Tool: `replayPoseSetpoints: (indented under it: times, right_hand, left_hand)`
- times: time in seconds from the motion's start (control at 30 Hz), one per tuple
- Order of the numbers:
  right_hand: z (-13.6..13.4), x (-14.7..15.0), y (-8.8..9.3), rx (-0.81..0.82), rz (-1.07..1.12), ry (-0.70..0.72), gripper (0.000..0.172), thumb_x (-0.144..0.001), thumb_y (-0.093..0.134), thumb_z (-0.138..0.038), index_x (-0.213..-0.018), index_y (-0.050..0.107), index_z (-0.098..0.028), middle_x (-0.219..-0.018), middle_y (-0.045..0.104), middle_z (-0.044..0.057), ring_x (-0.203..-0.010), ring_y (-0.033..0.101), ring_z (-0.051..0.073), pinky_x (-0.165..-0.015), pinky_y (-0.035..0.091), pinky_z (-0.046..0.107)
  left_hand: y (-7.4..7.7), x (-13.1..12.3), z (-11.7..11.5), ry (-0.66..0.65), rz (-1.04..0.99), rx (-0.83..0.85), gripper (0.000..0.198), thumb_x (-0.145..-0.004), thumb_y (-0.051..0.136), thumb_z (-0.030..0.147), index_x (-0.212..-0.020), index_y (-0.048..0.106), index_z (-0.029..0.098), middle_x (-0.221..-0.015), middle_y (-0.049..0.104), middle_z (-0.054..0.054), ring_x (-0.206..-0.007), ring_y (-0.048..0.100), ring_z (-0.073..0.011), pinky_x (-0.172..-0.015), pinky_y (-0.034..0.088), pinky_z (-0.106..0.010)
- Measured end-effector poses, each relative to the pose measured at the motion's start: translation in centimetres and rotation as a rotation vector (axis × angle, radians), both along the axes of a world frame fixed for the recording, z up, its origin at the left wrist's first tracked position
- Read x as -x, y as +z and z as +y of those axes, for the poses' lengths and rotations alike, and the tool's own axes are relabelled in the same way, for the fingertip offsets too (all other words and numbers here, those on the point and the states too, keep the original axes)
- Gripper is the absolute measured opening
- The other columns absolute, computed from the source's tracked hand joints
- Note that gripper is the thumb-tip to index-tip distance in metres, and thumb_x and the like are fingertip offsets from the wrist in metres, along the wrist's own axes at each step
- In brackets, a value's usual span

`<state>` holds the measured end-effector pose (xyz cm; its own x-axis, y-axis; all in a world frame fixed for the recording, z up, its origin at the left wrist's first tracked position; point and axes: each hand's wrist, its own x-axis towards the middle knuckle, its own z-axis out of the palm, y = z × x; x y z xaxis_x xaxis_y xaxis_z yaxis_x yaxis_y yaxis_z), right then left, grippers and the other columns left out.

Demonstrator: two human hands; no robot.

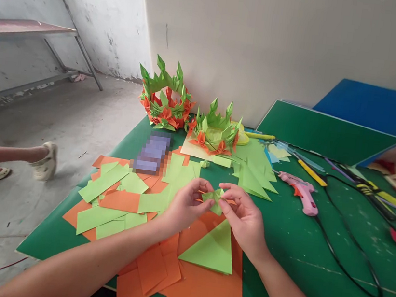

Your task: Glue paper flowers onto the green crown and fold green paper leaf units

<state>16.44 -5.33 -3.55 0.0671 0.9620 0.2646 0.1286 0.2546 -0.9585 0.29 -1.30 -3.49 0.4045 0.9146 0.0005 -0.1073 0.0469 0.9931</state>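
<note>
A small folded green paper piece (pixel 216 200) is pinched between my two hands above the table. My left hand (pixel 189 203) grips its left side with thumb and fingers, and my right hand (pixel 245 218) grips its right side. Beneath the hands lie a green paper triangle (pixel 211 252) and large orange sheets (pixel 220 295). Green paper strips (pixel 104 182) and orange pieces (pixel 121 201) are scattered to the left. Two green and orange paper crowns stand behind, a taller one (pixel 166 115) and a lower one (pixel 216 134).
On the green table (pixel 278 271), a pink glue gun (pixel 303 191) with a looping black cable lies right of my hands, near a yellow cutter (pixel 312 173). A blurred-out purple item (pixel 153 152) sits at the left. A person's feet in clogs (pixel 47 162) show on the floor.
</note>
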Motion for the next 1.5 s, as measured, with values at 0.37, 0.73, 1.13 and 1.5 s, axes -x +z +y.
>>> replayPoseSetpoints:
  times: [0.37,0.73,1.13,1.5]
  right_hand:
    - [0.1,-0.7,0.1,-0.068,-0.19,0.1,0.008,-0.092,0.054,-0.026,-0.094,0.062,-0.026,-0.12,0.057,0.008,-0.103,0.06,0.02,-0.072,0.055,0.028]
    - [0.3,-1.8,-0.2,-0.197,-0.35,0.107,0.01,-0.09,0.06,-0.022,-0.096,0.065,-0.027,-0.11,0.065,0.005,-0.103,0.063,0.02,-0.085,0.055,0.032]
    - [0.6,-0.8,-0.5,0.048,0.032,0.13,0.014,-0.084,0.068,-0.026,-0.096,0.06,-0.025,-0.099,0.06,0.003,-0.087,0.061,0.014,-0.075,0.056,0.026]
    - [0.5,-0.3,-0.1,0.096,0.153,0.048,0.023,-0.08,0.071,-0.027,-0.091,0.051,-0.025,-0.082,0.047,-0.004,-0.072,0.051,0.01,-0.064,0.047,0.021]
  left_hand:
    - [0.8,0.1,0.1,0.009,-0.008,0.012,0.026,-0.073,0.074,0.031,-0.092,0.062,0.017,-0.087,0.061,-0.002,-0.063,0.049,-0.0074,-0.057,0.041,-0.022]
    - [1.9,0.4,0.0,-0.028,0.044,0.077,0.029,-0.075,0.072,0.038,-0.093,0.067,0.016,-0.065,0.049,0.003,-0.058,0.04,-0.0074,-0.056,0.036,-0.022]
    - [0.5,0.3,0.1,-0.018,0.04,-0.014,0.029,-0.074,0.071,0.027,-0.095,0.052,0.019,-0.077,0.05,0.003,-0.059,0.037,-0.0065,-0.056,0.034,-0.023]
    - [0.3,0.2,-0.4,-0.02,0.122,-0.065,0.035,-0.077,0.069,0.025,-0.101,0.045,0.022,-0.07,0.039,0.007,-0.059,0.038,-0.0072,-0.056,0.035,-0.022]
